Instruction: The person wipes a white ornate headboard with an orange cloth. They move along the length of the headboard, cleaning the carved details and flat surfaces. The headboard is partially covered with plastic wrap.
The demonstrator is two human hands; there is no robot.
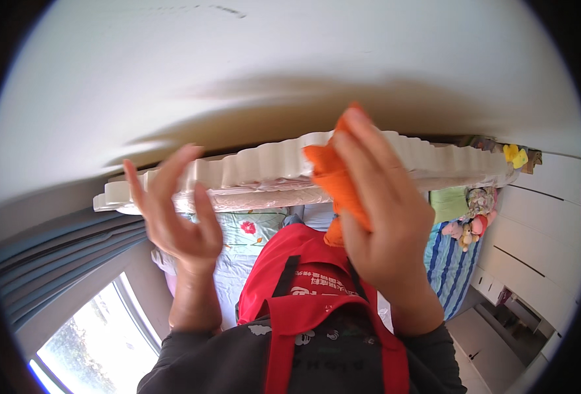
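My right hand (389, 223) grips a bunched orange cloth (336, 180) in front of the cream, scallop-edged headboard (257, 164). Part of the cloth sticks up past the fingertips, and another end hangs below the palm. To the left, my left hand (179, 220) is raised with its fingers spread and nothing in it. It overlaps the headboard's left part in the picture; whether either hand touches the headboard, I cannot tell. Behind the headboard rises a white wall (290, 52) with a dark scuff near the top.
Below the headboard lies a bed with a pale floral sheet (238, 262). Blue-striped bedding (444, 269), a green pillow (448, 203) and stuffed toys (466, 235) are on the right. Blue-grey curtains (67, 256) hang by a bright window (100, 341). White cabinets (526, 230) line the right side.
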